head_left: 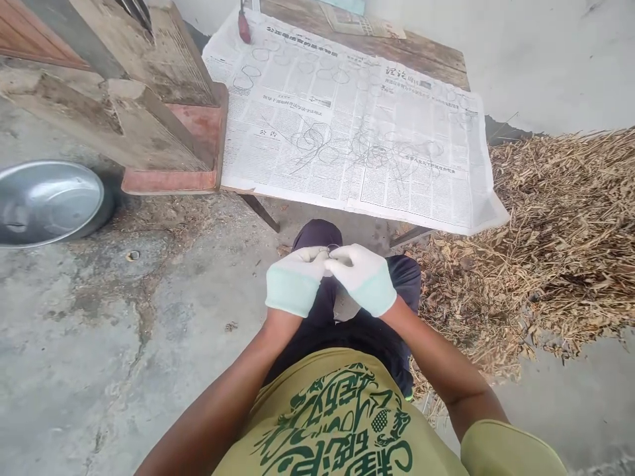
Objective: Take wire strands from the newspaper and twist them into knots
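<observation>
Both of my hands wear white gloves with pale green cuffs and meet above my knees. My left hand (297,277) pinches a thin wire ring (333,248) between thumb and fingers. From the other side, my right hand (361,274) closes on the same small ring, its fingertips almost touching those of the left. Beyond them, newspaper sheets (307,178) cover a low table. Tangled thin wires (367,145) lie across the middle of the paper, and several wire loops (340,75) are spread along its far part.
A red-handled tool (244,28) rests at the paper's far left corner. Left of the table stand a wooden bench (149,125) and a metal basin (49,201) on the concrete floor. Dry stalks (555,244) are heaped on the right. The table's wooden far edge (436,58) shows.
</observation>
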A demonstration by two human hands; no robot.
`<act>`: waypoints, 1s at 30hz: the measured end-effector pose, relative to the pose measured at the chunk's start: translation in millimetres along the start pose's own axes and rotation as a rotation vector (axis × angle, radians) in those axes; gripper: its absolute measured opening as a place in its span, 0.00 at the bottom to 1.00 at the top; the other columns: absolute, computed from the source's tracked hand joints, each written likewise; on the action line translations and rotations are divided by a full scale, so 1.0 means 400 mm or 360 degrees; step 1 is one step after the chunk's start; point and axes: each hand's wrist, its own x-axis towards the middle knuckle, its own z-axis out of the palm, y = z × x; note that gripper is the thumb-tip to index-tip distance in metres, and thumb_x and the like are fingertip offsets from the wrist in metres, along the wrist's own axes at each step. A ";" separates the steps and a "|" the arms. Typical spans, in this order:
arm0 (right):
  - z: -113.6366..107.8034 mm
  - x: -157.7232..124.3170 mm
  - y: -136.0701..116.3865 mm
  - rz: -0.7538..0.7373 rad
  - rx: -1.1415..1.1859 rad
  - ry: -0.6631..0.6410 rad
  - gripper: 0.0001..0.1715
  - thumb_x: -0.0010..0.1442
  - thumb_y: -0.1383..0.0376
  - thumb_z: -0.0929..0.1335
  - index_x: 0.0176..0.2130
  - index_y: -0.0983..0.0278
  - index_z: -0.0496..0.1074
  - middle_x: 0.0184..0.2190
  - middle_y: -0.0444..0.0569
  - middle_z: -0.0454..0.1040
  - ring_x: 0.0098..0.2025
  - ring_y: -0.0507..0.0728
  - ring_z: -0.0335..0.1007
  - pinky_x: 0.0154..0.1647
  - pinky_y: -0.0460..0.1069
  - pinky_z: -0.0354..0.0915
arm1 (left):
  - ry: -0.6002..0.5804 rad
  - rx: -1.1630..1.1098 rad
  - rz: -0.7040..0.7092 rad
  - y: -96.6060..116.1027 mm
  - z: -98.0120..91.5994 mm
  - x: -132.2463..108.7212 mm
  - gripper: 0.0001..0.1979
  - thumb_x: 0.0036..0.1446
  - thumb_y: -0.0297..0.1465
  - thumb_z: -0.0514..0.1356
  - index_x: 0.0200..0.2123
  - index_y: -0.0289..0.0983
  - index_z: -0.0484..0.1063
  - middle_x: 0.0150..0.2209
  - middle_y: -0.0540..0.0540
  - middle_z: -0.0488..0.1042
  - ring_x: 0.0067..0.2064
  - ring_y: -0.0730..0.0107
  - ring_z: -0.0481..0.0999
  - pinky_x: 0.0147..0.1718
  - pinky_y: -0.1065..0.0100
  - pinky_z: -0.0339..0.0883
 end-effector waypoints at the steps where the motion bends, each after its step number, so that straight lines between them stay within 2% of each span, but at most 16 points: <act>1: 0.003 0.003 0.004 -0.0003 0.0044 0.0005 0.11 0.64 0.60 0.69 0.31 0.60 0.78 0.32 0.44 0.80 0.37 0.55 0.75 0.43 0.48 0.67 | -0.0028 -0.0021 0.0004 -0.003 0.003 -0.002 0.12 0.55 0.34 0.63 0.39 0.36 0.84 0.29 0.48 0.84 0.34 0.67 0.83 0.37 0.71 0.72; 3: 0.001 0.014 0.011 0.0032 0.0196 -0.0011 0.16 0.66 0.62 0.67 0.27 0.61 0.76 0.29 0.44 0.79 0.35 0.53 0.74 0.42 0.47 0.67 | -0.0104 -0.0113 0.0020 -0.013 0.007 -0.002 0.14 0.55 0.33 0.62 0.43 0.36 0.83 0.31 0.48 0.84 0.32 0.68 0.83 0.37 0.70 0.73; 7: -0.016 0.030 0.023 0.0220 0.0516 -0.0104 0.12 0.62 0.62 0.69 0.27 0.63 0.74 0.23 0.42 0.76 0.27 0.50 0.70 0.33 0.45 0.66 | -0.0222 -0.0244 0.0072 -0.030 0.008 -0.004 0.17 0.55 0.34 0.62 0.46 0.34 0.82 0.35 0.45 0.85 0.30 0.70 0.82 0.35 0.70 0.74; 14: -0.030 0.052 0.030 0.0335 0.0732 -0.0231 0.08 0.59 0.65 0.69 0.29 0.65 0.74 0.21 0.42 0.74 0.23 0.48 0.68 0.26 0.43 0.64 | -0.0085 -0.0289 -0.0032 -0.005 0.014 -0.029 0.17 0.54 0.32 0.64 0.45 0.32 0.83 0.33 0.44 0.85 0.29 0.70 0.82 0.35 0.68 0.77; 17: -0.048 0.067 0.024 0.0377 0.0753 -0.0351 0.08 0.60 0.66 0.69 0.29 0.66 0.75 0.20 0.42 0.74 0.20 0.48 0.67 0.23 0.43 0.63 | -0.0130 -0.0348 -0.0099 -0.012 0.008 -0.027 0.17 0.53 0.33 0.66 0.45 0.31 0.83 0.33 0.43 0.85 0.30 0.69 0.83 0.35 0.68 0.78; 20: -0.075 0.080 0.004 0.0426 0.0771 -0.0424 0.09 0.60 0.65 0.70 0.29 0.66 0.76 0.19 0.43 0.74 0.18 0.48 0.65 0.21 0.43 0.61 | -0.0260 -0.0476 -0.0166 -0.016 -0.004 -0.024 0.20 0.51 0.37 0.71 0.45 0.31 0.82 0.35 0.41 0.85 0.31 0.67 0.84 0.36 0.67 0.79; 23: -0.096 0.092 -0.030 0.0420 0.0802 -0.0354 0.10 0.61 0.64 0.71 0.30 0.67 0.77 0.18 0.42 0.73 0.18 0.47 0.63 0.22 0.43 0.62 | -0.0313 -0.0619 -0.0151 0.005 -0.011 -0.028 0.25 0.50 0.42 0.74 0.46 0.30 0.82 0.38 0.38 0.85 0.33 0.63 0.85 0.39 0.64 0.81; 27: -0.111 0.124 -0.081 0.0298 0.0716 -0.0249 0.13 0.62 0.64 0.69 0.27 0.65 0.76 0.16 0.41 0.69 0.19 0.47 0.62 0.25 0.44 0.62 | -0.0321 -0.0692 -0.0068 0.049 -0.007 -0.022 0.25 0.51 0.44 0.73 0.45 0.31 0.81 0.40 0.37 0.85 0.35 0.60 0.86 0.42 0.60 0.81; 30: -0.131 0.180 -0.119 0.0234 0.0557 -0.0296 0.14 0.62 0.63 0.69 0.26 0.65 0.74 0.14 0.39 0.67 0.18 0.47 0.60 0.25 0.44 0.60 | -0.0331 -0.0602 -0.0009 0.054 -0.003 0.004 0.25 0.53 0.43 0.70 0.49 0.33 0.80 0.42 0.39 0.85 0.38 0.60 0.86 0.46 0.60 0.78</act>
